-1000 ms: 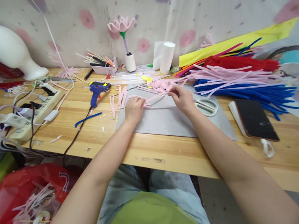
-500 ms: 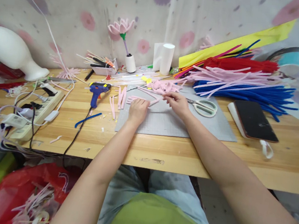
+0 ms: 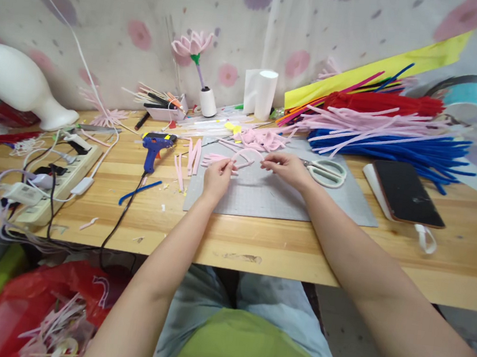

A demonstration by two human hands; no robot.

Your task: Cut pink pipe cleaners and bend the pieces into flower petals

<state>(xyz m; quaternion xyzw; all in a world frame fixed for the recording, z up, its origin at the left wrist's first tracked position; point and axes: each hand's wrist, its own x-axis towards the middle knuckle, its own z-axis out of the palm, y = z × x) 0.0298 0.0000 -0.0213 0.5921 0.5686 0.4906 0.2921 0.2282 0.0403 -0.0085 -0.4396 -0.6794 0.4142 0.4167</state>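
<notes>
A pale pink pipe cleaner [image 3: 248,149] arches between my two hands above the grey cutting mat [image 3: 257,201]. My left hand [image 3: 218,177] pinches one end of it, and my right hand [image 3: 283,168] pinches the other. Under and beside my left hand lie pink pipe cleaner pieces [image 3: 212,157]. Just behind the hands is a pile of looped pink pieces [image 3: 265,139]. Scissors with pale green handles [image 3: 328,173] rest on the mat close to my right hand.
On the left are a blue glue gun [image 3: 153,150], a power strip [image 3: 61,186] with tangled cords and a white foam head [image 3: 19,82]. Bundled pipe cleaners [image 3: 382,141] and a phone [image 3: 408,192] lie right. A pink flower [image 3: 194,45] stands in a white holder at the back.
My left hand has lifted from lying over the pink pieces into a pinch. The pink pipe cleaner is now bent into an arch between both hands; the right hand has shifted slightly right.
</notes>
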